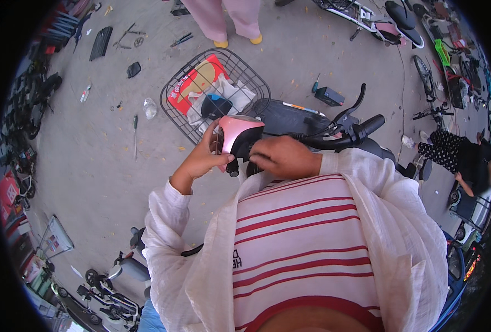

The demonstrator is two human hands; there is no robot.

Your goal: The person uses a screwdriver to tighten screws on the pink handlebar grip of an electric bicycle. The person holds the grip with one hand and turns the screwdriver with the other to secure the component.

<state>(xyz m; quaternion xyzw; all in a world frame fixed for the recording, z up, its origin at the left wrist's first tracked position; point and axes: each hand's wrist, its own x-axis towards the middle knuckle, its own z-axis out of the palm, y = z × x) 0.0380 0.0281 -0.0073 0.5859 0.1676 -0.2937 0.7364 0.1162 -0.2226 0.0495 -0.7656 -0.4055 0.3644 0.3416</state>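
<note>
A pink and black headlight housing [236,128] of an electric bike is in front of my chest, behind the wire basket. My left hand [204,157] grips its left side, thumb toward me and fingers along the far side. Close against the black back of the housing is my right hand [291,157], with curled fingers. Its fingertips are slightly blurred, and what they pinch is hidden. To the right, the bike's handlebar carries a black grip [373,126] and a brake lever [359,98].
The basket [164,99] holds a red box [182,91] and white cloth. On the ground lie a screwdriver [135,133], pliers [182,39] and a dark box [329,96]. A person in pink trousers [241,16] stands ahead; another person [466,155] is at right. Parked bikes line both sides.
</note>
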